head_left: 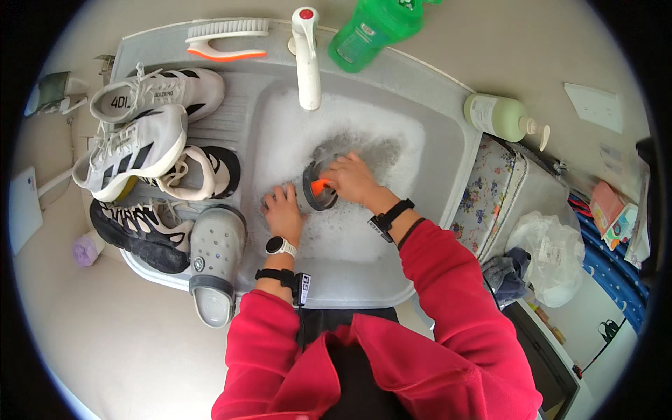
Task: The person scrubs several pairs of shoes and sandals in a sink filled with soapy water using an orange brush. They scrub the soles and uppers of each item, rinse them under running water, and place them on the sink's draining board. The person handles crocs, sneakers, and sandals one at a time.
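Curling the right hand [351, 181] round an orange handle [319, 186], seemingly midway through scrubbing the grey shoe [323, 205] between hands; spreading the left hand [283, 214], unclear whether holding; having 5 shoes [143, 152] leftward, unclear whether washed.

The sink [453, 112] has foamy water [350, 241] in it. A shoe [324, 201] sits in the water, with the left hand [283, 213] on its left and the right hand [350, 178] over it. The tap [308, 70] is behind. A brush [227, 38] lies back left, and a tub [374, 35] stands back right. Sneakers [136, 150] lie on the left side, and a clog [222, 241] lies in front, to their right. A pump bottle [493, 117] is past the right back corner.
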`<state>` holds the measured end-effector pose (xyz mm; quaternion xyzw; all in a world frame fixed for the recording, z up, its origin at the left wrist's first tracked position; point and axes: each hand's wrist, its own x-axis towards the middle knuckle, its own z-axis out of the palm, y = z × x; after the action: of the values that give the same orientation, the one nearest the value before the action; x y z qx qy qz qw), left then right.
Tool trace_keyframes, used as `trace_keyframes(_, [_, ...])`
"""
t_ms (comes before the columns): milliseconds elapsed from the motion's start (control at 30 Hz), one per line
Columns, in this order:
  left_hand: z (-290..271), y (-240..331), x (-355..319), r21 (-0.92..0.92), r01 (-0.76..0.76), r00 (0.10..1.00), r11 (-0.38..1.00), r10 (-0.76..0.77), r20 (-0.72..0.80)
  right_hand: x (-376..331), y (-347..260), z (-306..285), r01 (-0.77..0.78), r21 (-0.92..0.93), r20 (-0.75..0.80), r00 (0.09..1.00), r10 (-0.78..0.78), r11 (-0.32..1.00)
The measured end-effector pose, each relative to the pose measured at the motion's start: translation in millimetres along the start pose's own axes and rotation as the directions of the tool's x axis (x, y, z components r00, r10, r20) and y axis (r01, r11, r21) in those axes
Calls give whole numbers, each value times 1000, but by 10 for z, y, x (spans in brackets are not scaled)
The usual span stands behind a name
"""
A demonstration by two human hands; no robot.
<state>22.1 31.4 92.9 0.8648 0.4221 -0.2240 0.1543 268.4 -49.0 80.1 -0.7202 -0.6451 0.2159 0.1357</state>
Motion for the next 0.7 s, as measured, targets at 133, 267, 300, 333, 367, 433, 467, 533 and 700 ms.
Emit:
trace_keyframes(133, [-21, 14, 46, -1, -16, 1000, 1000, 16, -11, -13, 84, -76, -314, -41, 274, 909, 313, 949])
trace_keyframes(267, [-8, 4, 37, -53, 2, 1000, 999, -2, 6, 39, -143, -180, -305, 203, 197, 944, 266, 931])
trace_keyframes(300, [-4, -1, 34, -29, -4, 1000, 1000, 4, -29, 67, -230, -192, -212, 186, 242, 956, 164, 960])
trace_keyframes(333, [1, -4, 35, -17, -14, 999, 1000, 13, -36, 78, -311, -210, -108, 196, 295, 954, 47, 975])
trace_keyframes(367, [7, -6, 31, -3, -19, 999, 1000, 19, -36, 66, -249, -257, -230, 160, 384, 910, 154, 960])
trace_keyframes(433, [19, -9, 39, 16, -28, 999, 999, 29, -40, -3, -22, -365, -344, 131, 255, 918, 304, 930])
trace_keyframes(467, [27, -9, 43, 22, -32, 998, 999, 33, -53, -23, 65, -412, -405, 112, 191, 905, 380, 908])
trace_keyframes(533, [44, -11, 53, 16, -38, 998, 999, 39, -56, -6, -64, -335, -407, 81, 233, 895, 380, 910])
trace_keyframes(700, [71, -18, 59, 37, -32, 998, 999, 34, -49, -70, 40, -310, -397, 218, 280, 900, 333, 891])
